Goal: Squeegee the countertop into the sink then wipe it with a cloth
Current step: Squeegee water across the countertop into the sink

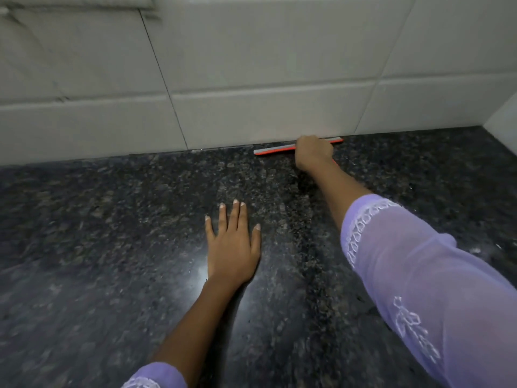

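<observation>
A dark speckled granite countertop (112, 233) fills the lower view. At its far edge, against the wall, lies a squeegee (275, 149) with a grey and orange-red blade. My right hand (313, 152) grips the squeegee at its middle, arm stretched forward, and hides the handle. My left hand (230, 242) rests flat on the countertop with its fingers straight and spread, nearer to me and left of the right arm. No sink and no cloth are in view.
A wall of large pale grey tiles (251, 79) rises behind the countertop. A side wall (503, 119) closes the corner at far right. Small water drops (475, 250) glint on the stone at right.
</observation>
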